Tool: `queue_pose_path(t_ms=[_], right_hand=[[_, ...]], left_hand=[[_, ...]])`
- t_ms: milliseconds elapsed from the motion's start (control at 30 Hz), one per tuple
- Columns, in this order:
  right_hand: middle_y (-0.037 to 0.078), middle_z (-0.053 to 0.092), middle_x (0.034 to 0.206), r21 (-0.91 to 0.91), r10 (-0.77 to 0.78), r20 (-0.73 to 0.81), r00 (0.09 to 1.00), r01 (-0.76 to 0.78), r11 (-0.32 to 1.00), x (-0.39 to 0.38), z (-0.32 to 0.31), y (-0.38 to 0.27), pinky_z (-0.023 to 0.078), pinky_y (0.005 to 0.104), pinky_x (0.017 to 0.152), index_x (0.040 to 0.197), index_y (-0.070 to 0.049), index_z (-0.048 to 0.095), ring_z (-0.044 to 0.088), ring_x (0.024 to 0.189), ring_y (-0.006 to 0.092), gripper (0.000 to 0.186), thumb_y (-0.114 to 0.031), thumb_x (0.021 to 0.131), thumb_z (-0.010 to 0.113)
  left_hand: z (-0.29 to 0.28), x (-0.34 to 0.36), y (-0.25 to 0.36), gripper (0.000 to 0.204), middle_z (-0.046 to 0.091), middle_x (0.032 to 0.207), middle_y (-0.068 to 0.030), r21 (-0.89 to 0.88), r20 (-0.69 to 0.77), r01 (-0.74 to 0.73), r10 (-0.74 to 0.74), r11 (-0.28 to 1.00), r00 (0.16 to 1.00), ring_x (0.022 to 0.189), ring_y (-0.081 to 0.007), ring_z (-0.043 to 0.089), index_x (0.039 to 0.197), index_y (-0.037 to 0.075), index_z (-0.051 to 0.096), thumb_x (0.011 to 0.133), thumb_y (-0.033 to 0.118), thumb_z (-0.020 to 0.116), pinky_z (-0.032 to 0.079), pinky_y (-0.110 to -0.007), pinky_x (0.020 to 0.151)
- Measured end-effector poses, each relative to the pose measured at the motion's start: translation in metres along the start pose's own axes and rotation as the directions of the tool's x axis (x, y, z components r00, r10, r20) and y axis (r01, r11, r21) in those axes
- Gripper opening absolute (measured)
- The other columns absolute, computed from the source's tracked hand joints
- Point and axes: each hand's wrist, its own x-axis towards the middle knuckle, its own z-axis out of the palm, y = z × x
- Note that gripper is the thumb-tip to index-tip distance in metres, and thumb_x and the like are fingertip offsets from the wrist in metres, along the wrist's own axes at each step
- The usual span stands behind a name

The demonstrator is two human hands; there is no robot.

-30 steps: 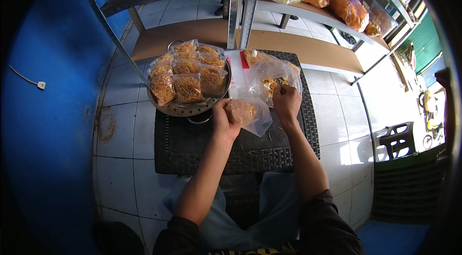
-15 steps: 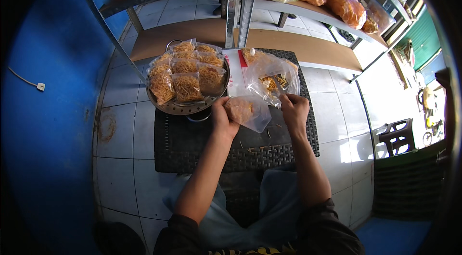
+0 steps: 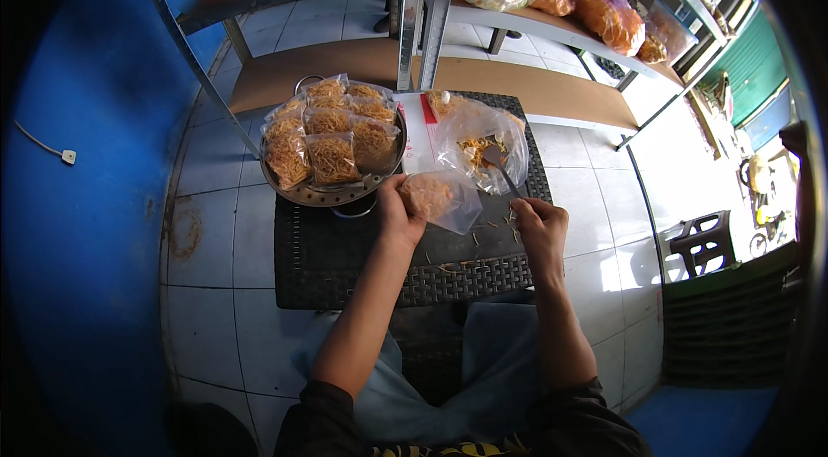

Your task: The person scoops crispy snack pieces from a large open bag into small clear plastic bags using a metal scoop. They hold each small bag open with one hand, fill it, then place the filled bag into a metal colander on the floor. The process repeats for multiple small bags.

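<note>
My left hand (image 3: 400,209) is closed round a small clear plastic bag (image 3: 438,200) part filled with orange-brown snack; its empty end points right. My right hand (image 3: 541,228) grips the handle of a spoon (image 3: 498,162), whose bowl is over a larger open plastic bag (image 3: 515,140) of snack sticks. Left of both hands stands a round perforated metal pan (image 3: 335,191) heaped with filled snack packets (image 3: 333,159). The low black woven-pattern table (image 3: 371,254) bears these things, with a few stray sticks near my right hand.
Behind the pan and large bag lies a white and red packet (image 3: 417,125). Metal-framed shelves (image 3: 509,88) stand beyond the table, with bulging snack bags (image 3: 608,19) on top. A blue wall (image 3: 95,224) is at left, a dark chair (image 3: 703,243) at right.
My right hand has drawn back toward me and slightly right, and the spoon's bowl now shows above the large bag. More stray sticks lie on the table. My left hand has hardly moved.
</note>
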Motion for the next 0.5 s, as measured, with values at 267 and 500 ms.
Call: queue_pose_path(t_ms=[267,500], right_hand=[[-0.001,0.054,0.057,0.058,0.034,0.061,0.998,-0.038,0.998,-0.015,-0.02,-0.017,0.031,0.0219,0.045,0.084,0.004,0.072,0.045,0.049,0.0039,0.022,-0.017,0.087,0.067],[-0.003,0.051,0.057,0.169,0.048,0.113,0.992,-0.067,0.983,-0.028,-0.039,-0.037,0.024,0.019,0.041,0.085,0.004,0.071,0.039,0.045,0.002,0.02,-0.015,0.088,0.067]], left_hand=[[-0.001,0.002,0.0,0.023,0.066,0.095,-0.0098,-0.028,0.055,-0.033,0.035,0.999,0.998,0.091,-0.0236,0.067,0.095,0.003,0.062,0.09,0.021,0.047,0.056,-0.04,0.085],[0.003,0.0,0.001,0.021,0.066,0.094,-0.0085,-0.036,-0.018,-0.07,0.069,0.997,0.997,0.089,-0.022,0.067,0.093,0.003,0.061,0.09,0.019,0.047,0.057,-0.038,0.083]])
